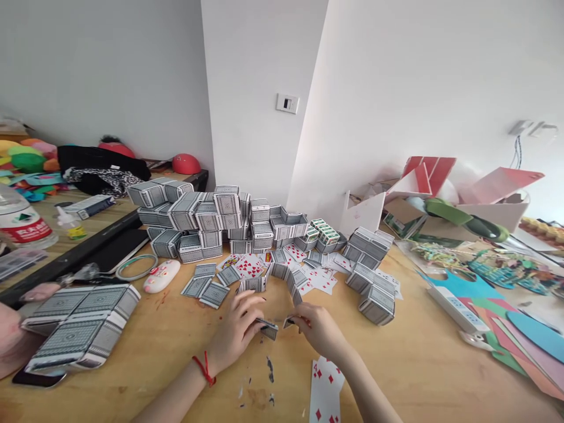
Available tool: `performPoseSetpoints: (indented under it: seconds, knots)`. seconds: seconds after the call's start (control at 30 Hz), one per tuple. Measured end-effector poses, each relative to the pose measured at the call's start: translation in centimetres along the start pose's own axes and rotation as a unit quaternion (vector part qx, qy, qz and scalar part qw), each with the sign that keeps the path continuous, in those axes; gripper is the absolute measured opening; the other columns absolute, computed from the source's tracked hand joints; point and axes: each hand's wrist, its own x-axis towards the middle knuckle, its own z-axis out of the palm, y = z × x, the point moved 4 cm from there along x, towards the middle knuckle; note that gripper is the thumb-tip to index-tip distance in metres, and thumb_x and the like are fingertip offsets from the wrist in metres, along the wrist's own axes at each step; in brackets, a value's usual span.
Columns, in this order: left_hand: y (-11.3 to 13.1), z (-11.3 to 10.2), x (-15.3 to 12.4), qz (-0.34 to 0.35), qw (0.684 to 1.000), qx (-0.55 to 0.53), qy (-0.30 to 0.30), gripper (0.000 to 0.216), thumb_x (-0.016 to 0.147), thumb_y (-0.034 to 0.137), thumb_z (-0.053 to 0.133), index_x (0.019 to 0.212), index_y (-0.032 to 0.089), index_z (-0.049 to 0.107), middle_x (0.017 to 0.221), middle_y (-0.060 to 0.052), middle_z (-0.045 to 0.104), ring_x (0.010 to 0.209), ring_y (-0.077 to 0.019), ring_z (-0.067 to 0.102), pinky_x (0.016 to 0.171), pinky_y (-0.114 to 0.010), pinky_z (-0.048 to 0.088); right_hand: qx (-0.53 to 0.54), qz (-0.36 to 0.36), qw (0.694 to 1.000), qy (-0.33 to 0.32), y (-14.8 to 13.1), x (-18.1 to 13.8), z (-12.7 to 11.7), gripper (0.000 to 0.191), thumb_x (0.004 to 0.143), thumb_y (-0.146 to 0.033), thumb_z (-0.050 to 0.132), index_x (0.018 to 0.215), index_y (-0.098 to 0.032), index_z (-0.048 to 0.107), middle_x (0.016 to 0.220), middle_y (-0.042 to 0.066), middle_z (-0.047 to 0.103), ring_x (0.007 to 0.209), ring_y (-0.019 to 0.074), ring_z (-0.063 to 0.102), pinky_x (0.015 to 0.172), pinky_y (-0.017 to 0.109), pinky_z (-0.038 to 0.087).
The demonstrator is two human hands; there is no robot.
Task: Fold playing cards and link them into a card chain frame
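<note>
My left hand (238, 326), with a red string bracelet (206, 371) at its wrist, is closed on a folded playing card (269, 332) standing on edge. Just across from it, my right hand (321, 330) pinches another folded card (288, 321), seen mostly edge-on. The two cards are close together but apart. Beyond my hands, a folded card strip (282, 270) stands upright in a curve. Loose cards lie face down (214, 294) by the left hand, and face-up heart cards (250, 266) lie farther back. Large diamond cards (325, 390) lie beneath my right forearm.
Blocks built of cards (200, 214) are stacked at the back; more stand at right (376, 299) and left (83, 323). A white mouse (162, 276), a glue bottle (70, 223), a power strip (458, 308) and coloured paper (540, 335) lie about. Another person's hand (13, 341) shows at far left.
</note>
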Motion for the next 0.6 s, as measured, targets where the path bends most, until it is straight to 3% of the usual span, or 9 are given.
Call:
performPoseSetpoints:
  seconds: [0.4,0.6]
  knots:
    - [-1.7,-0.2,-0.2,-0.049,0.995,-0.048,0.07,0.011,0.083,0.021,0.041,0.079,0.022,0.052,0.104,-0.005,0.055,0.112,-0.0215,0.039,0.093,-0.042,0.036,0.067,0.015,0.996,0.051,-1.4,0.6,-1.0,0.021,0.082,-0.022,0.041,0.078,-0.02,0.062,0.069,-0.001,0.064,0.058,0.0109,0.058,0.058,0.019,0.04]
    - [-1.9,-0.2,-0.2,-0.055,0.995,-0.047,0.075,0.011,0.083,0.021,0.042,0.079,0.022,0.052,0.103,-0.005,0.055,0.11,-0.0208,0.04,0.093,-0.04,0.036,0.052,0.016,0.998,0.04,-1.9,1.0,-0.8,0.022,0.083,-0.024,0.041,0.08,-0.019,0.063,0.064,-0.001,0.063,0.054,0.0109,0.057,0.057,0.019,0.04]
